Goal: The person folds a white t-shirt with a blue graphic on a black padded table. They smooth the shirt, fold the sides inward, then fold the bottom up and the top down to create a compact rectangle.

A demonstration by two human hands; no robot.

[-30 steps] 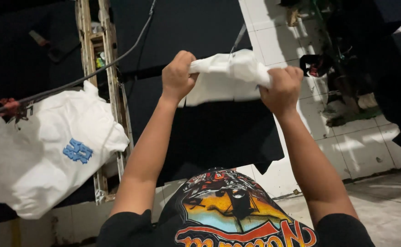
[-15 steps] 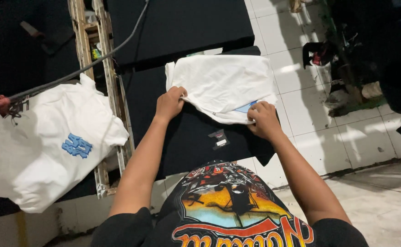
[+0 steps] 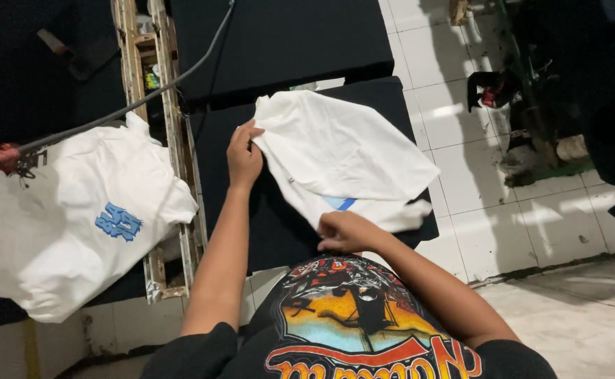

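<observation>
Hands grip a white T-shirt (image 3: 342,158): left hand (image 3: 244,156) pinching its upper edge, right hand (image 3: 346,231) its lower corner (half-spread, still rumpled) on the black desk (image 3: 279,224).

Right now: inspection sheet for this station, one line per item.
Surface: black board, mostly covered by the shirt.
Job's things: white shirt lying creased on the board, a blue patch at its lower edge.
Clutter: second white shirt with blue print, left of the board.
Grippers: left hand pinches the shirt's left edge; right hand at its lower edge.
Cables: dark cable runs diagonally overhead.
Surroundings: wooden frame, white tiled floor.
</observation>
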